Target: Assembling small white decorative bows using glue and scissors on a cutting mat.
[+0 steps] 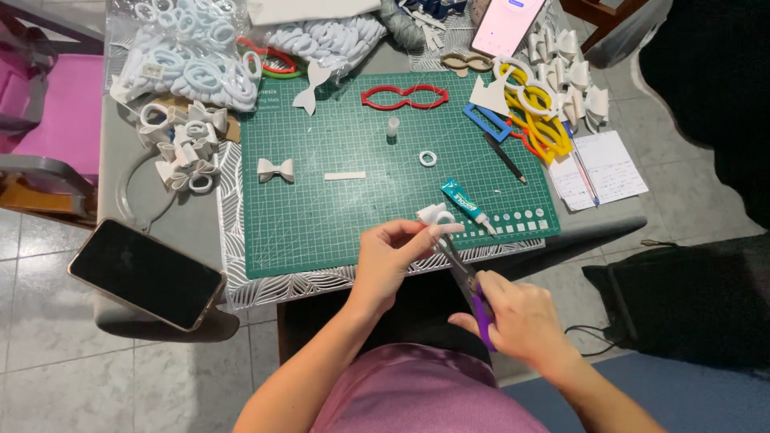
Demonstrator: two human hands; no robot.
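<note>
Our left hand [391, 255] pinches a white bow piece [437, 215]; our right hand [513, 314] grips purple-handled scissors [469, 289], trimming; one finished bow [275, 169] lies on the green cutting mat [337, 216].

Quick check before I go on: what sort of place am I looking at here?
Most likely a home craft table. A green cutting mat covers it, with a glue tube, coloured bow templates and heaps of white bows. The right hand works scissors on a white piece held by the left hand.
</note>
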